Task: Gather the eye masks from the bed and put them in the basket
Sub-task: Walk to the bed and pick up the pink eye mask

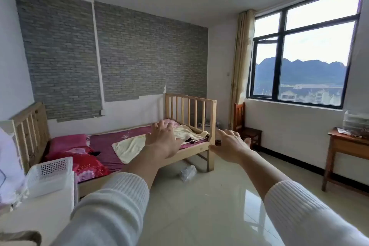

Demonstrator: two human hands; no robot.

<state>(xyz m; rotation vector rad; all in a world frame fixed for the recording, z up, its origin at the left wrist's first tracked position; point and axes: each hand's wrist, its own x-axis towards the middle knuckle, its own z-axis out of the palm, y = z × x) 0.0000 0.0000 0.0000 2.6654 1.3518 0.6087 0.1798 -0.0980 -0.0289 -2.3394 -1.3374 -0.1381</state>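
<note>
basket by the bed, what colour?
White: the perforated plastic basket on the white cabinet. Head view, lower left.

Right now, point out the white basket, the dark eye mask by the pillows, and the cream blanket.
white basket [52, 173], head view, perforated front wall.
dark eye mask [96, 153], head view, its middle.
cream blanket [129, 147], head view, flat near part.

Grey brick-pattern wall [139, 56], covering torn along its lower edge, white below. Glossy pale tile floor [209, 205] reflects daylight. Large dark-framed window [299, 56] right, hills beyond; yellowed curtain [240, 62] beside it. Wooden chair [244, 126] in the corner, wooden desk [347, 146] far right.
</note>
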